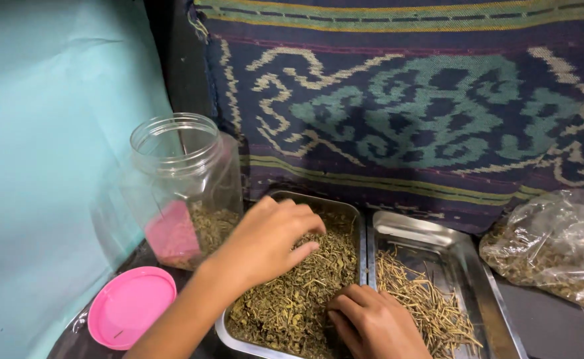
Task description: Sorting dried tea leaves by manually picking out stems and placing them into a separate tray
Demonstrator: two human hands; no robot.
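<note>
Hands first: I see my left hand (265,242) over the left metal tray (358,229), fingers curled loosely and tips dipping into the dried green leaves (292,299) that fill it; whether its grip is clamped on any leaves I cannot tell. My right hand (375,326) rests at the near end of the same tray, by the rim it shares with the right metal tray (438,236), fingers bent down into the leaves, and again I cannot tell if the grip holds anything.

The right tray stands just beside the left one, touching it, and carries a loose heap of pale dried stems (422,299) toward its near side.

At the left edge of the worktop a clear plastic jar (185,186) stands upright and open, partly filled with the same dried matter. Its pink lid (132,306) lies flat near the front left corner. At the right edge a clear plastic bag (558,246) of dried plant matter lies. A patterned woven cloth (412,100) hangs behind the trays.
</note>
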